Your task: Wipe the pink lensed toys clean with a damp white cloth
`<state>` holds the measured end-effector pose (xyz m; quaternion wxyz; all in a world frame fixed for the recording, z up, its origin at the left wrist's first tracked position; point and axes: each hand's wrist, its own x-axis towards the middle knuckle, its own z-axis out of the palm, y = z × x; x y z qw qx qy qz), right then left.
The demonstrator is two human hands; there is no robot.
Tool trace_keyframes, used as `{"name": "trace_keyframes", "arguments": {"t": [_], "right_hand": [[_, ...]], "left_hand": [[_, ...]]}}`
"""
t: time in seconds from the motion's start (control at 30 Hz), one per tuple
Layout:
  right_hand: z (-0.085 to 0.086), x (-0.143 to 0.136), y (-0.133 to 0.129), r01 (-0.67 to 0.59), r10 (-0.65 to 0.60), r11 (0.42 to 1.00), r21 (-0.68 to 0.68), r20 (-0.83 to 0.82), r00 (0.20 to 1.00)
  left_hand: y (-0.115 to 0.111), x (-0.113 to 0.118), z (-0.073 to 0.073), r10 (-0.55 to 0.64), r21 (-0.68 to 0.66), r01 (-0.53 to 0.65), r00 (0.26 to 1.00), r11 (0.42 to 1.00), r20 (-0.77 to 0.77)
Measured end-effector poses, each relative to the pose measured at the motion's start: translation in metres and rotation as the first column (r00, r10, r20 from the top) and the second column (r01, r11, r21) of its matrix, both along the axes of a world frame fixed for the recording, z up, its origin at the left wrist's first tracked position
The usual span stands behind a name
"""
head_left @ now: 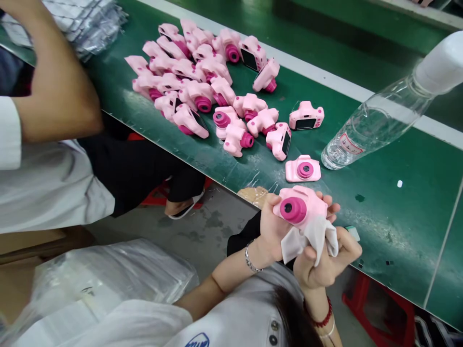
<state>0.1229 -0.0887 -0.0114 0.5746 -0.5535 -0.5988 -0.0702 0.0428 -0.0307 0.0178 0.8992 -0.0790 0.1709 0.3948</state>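
My left hand (pixel 273 226), with a silver bracelet at the wrist, is wrapped round a pink toy camera (pixel 313 203) whose magenta lens faces up and to the left. In my right hand (pixel 325 265), a white cloth (pixel 318 236) is pinched between the fingers and rests against the camera's lower side. Just beyond my hands, a second pink camera (pixel 294 172) lies on the green table with its lens up. Another (pixel 306 112) shows its dark screen farther back. Several more pink cameras (pixel 202 91) are heaped toward the upper left.
A clear bottle (pixel 376 115) with a white cap stands on the green table (pixel 405 226) at the right. At the left are a person's bent arm (pixel 61 91) and plastic-wrapped items (pixel 87 24). A red stool (pixel 379 308) is below the table edge.
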Motion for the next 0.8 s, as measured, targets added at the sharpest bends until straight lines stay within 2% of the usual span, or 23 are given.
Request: {"name": "trace_keyframes", "arguments": {"t": [0.1,0.17,0.23,0.3,0.37,0.4,0.5,0.6,0.7,0.8], "right_hand": [[0.002,0.0,0.012,0.01,-0.013,0.999,-0.039,-0.085,0.996],[0.008,0.005,0.02,-0.038,0.003,0.991,-0.126,-0.262,0.965],[0.015,0.013,0.026,-0.148,-0.001,0.957,-0.251,-0.511,0.86],[0.019,0.022,0.03,-0.209,-0.087,0.927,-0.312,-0.721,0.687],[0.021,0.03,0.032,-0.164,-0.171,0.937,-0.308,-0.815,0.553],[0.023,0.033,0.031,-0.118,-0.192,0.948,-0.296,-0.826,0.529],[0.027,0.038,0.027,-0.042,-0.207,0.959,-0.28,-0.796,0.569],[0.032,0.037,0.02,-0.045,-0.185,0.957,-0.285,-0.726,0.662],[0.031,0.035,0.017,-0.089,-0.073,0.971,-0.223,-0.624,0.778],[0.027,0.035,0.017,-0.156,0.054,0.974,-0.163,-0.505,0.861]], "left_hand": [[-0.004,0.004,-0.004,0.037,0.077,-0.033,0.998,0.997,-0.058],[-0.006,0.004,-0.007,0.039,0.113,-0.028,0.995,0.993,-0.096],[-0.004,0.001,-0.011,0.032,0.151,-0.016,0.994,0.988,-0.103],[-0.001,-0.006,-0.014,0.041,0.248,-0.013,0.993,0.969,-0.109],[0.003,-0.017,-0.017,0.069,0.43,0.018,0.98,0.903,-0.186],[0.005,-0.022,-0.018,0.091,0.534,0.055,0.965,0.843,-0.244],[0.008,-0.036,-0.015,0.157,0.756,0.221,0.906,0.616,-0.393],[0.009,-0.041,-0.011,0.18,0.824,0.324,0.877,0.465,-0.446],[0.014,-0.042,-0.008,0.18,0.839,0.377,0.863,0.393,-0.472],[0.018,-0.044,-0.005,0.191,0.827,0.413,0.84,0.382,-0.507]]}}
